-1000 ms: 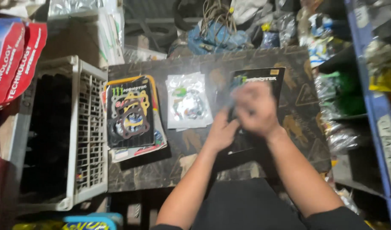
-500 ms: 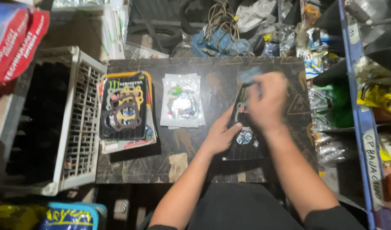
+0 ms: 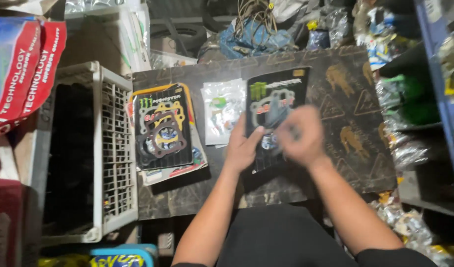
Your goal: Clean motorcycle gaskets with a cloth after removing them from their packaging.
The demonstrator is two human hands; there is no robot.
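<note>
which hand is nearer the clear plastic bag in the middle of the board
Left. The left hand lies flat just right of the clear bag, almost at its edge. The right hand is farther right, blurred, over the black gasket pack.

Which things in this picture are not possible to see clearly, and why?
- Right hand, head view: motion blur; whether it holds anything cannot be told.
- Black card: its lower part is hidden under both hands; the left hand rests on its edge.
- Clear bag: its contents are too small and glary.
- Crate: its inside is too dark.
</note>
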